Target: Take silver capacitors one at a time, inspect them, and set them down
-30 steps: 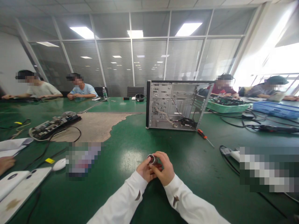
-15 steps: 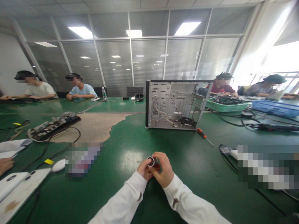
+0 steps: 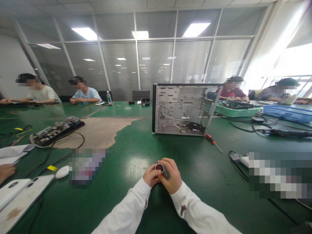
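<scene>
Both the left hand [image 3: 151,175] and right hand [image 3: 172,175] wrap their fingers [image 3: 170,166] shut around a small metal-rimmed cylinder [image 3: 159,168], mostly hidden, above a glossy green table [image 3: 207,169]

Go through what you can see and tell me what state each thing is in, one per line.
left hand, closed on the small round metal part
right hand, curled over the same part
small round metal part, held between both hands, open end showing a dark red inside
computer case, upright, side panel off, wires exposed
red-handled screwdriver, lying on the green table top
</scene>
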A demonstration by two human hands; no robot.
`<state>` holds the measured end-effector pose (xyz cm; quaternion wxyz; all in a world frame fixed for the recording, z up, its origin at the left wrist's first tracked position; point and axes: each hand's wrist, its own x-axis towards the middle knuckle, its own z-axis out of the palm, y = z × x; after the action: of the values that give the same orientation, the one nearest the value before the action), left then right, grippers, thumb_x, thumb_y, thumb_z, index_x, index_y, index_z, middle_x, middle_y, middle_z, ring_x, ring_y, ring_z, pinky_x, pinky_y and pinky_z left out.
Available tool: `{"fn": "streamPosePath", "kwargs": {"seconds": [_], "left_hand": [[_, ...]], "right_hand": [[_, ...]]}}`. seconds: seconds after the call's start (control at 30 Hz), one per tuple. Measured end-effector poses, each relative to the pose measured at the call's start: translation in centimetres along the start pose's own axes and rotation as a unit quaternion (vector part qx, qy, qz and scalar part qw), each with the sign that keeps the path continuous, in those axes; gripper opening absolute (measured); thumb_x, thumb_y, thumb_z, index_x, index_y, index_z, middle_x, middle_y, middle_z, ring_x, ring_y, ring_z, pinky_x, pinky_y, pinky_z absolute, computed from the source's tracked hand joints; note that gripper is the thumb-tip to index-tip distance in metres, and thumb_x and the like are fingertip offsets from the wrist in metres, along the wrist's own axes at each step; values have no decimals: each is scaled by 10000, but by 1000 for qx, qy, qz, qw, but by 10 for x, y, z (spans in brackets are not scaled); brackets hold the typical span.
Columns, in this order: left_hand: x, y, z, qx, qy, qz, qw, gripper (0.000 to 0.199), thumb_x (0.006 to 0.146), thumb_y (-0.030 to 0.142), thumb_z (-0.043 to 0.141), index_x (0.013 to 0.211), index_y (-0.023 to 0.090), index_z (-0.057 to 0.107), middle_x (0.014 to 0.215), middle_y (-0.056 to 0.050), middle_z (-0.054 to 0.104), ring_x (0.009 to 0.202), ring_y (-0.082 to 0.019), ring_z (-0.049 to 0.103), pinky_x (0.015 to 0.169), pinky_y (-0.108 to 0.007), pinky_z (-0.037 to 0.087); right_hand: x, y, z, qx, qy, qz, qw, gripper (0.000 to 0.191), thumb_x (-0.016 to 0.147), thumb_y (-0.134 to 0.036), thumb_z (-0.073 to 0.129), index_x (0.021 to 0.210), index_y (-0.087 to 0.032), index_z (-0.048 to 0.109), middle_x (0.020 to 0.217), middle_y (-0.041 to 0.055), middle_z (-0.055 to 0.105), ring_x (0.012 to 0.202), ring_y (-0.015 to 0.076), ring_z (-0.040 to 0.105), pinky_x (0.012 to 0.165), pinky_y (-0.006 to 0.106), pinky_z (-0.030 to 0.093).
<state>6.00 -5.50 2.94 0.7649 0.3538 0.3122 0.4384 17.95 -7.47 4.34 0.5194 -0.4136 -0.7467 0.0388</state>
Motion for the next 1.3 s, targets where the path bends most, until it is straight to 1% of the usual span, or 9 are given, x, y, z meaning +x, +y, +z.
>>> {"fn": "streamPosePath", "kwargs": {"seconds": [0.17,0.27,0.47,0.6,0.8,1.0,1.13,1.23,1.3], "left_hand": [[5,-3,-5,-6,-14,8,1000,217,517,142,556,730,136,515,588,-13,606,572,-145,573,555,-243,386],[6,-5,-7,-11,-16,4,1000,218,519,134,549,735,137,518,605,-18,614,590,-148,577,550,-234,381],[5,-5,-8,-14,-41,0,999,275,548,231,638,774,142,509,646,-31,610,604,-153,579,508,-216,369],[7,-6,-10,-11,-50,2,999,304,563,304,643,778,138,506,632,-36,608,594,-159,582,507,-222,377],[12,-11,-12,-12,-40,11,999,265,569,296,614,748,132,507,584,-33,607,549,-155,578,531,-238,386],[10,-10,-8,-5,-11,26,1000,239,552,263,605,733,134,518,573,-24,589,540,-153,560,502,-242,387],[8,-7,-5,3,10,50,999,231,547,241,601,738,133,530,576,-22,591,549,-155,552,512,-258,397],[8,-5,-4,27,50,78,995,229,547,227,608,747,141,536,571,-4,576,544,-150,540,523,-265,395],[8,-4,-4,61,93,120,987,234,534,208,633,741,144,546,598,3,574,570,-141,533,549,-256,393]], "right_hand": [[0,-2,0,-7,-7,-1,1000,366,588,-131,464,944,-196,522,909,61,489,861,194,459,731,335,388],[0,-3,-1,-7,-6,2,1000,372,578,-126,465,938,-198,526,902,60,491,855,195,463,725,333,391],[0,-2,-2,-4,7,1,1000,358,603,-147,468,954,-193,516,915,67,487,856,197,466,719,336,397],[0,-1,-1,-3,15,0,1000,333,617,-168,483,948,-191,515,913,72,488,857,199,467,718,337,399],[-1,-2,0,-8,2,-3,1000,324,629,-180,500,953,-187,509,919,71,484,863,197,462,726,339,394],[-1,-3,1,-18,0,-10,1000,317,622,-181,498,939,-188,511,906,69,492,857,200,464,724,343,389],[-2,-4,1,-27,1,-18,999,351,631,-195,504,980,-172,476,932,82,490,883,209,456,734,354,382],[-2,-6,-1,-37,-1,-30,999,335,670,-212,490,1002,-178,464,946,85,488,889,206,456,734,353,380],[-1,-6,-2,-41,-12,-34,999,322,675,-203,483,997,-188,475,947,81,489,885,204,460,733,350,381]]}}
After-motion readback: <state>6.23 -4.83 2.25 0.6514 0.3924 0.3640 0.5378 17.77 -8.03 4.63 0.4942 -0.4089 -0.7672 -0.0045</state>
